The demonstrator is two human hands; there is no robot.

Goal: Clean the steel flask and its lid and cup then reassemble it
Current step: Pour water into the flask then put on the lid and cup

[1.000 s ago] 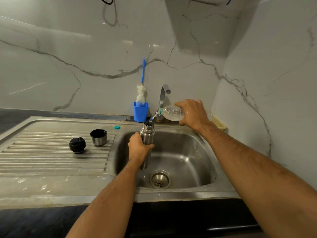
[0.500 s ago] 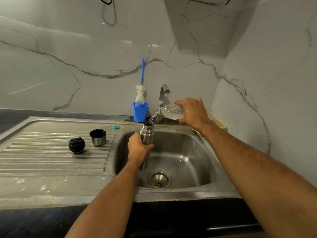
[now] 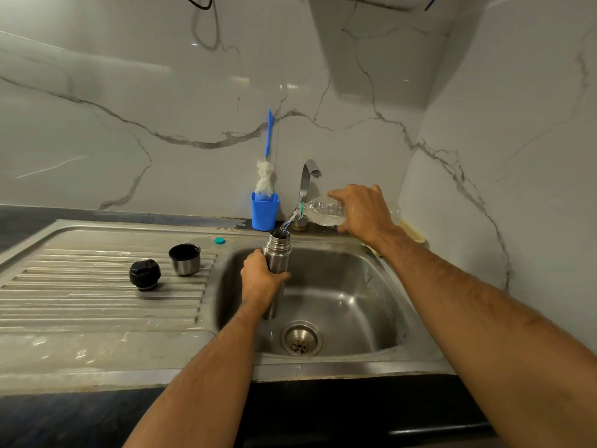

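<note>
Head view: water poured into the steel flask over the sink

The desk point(image 3: 80, 357), a steel sink unit with a ribbed drainboard, carries everything. Its basin point(image 3: 355, 305) lies below the fingers of both hands, the drain point(image 3: 301, 338) just under the left wrist. The right hand point(image 3: 363, 210) has its fingers wrapped around a clear plastic bottle point(image 3: 323, 211), tipped with its mouth toward the left hand; a thin stream of water point(image 3: 287, 223) falls from it. The left hand point(image 3: 260, 279) has its fingers closed around the middle of the steel flask point(image 3: 277, 253), held upright above the basin, open mouth right under the stream. Behind the right fingers rises the tap point(image 3: 306, 179). Beyond the left fingers, against the wall, a blue holder point(image 3: 265, 215) holds a bottle brush point(image 3: 266, 176). Left of the left fingers, on the drainboard, the cup point(image 3: 184, 258) stands mouth up, and the black lid point(image 3: 145, 274) sits further left, near it but apart. A small teal cap point(image 3: 219, 240) lies between the cup and the flask.
</note>
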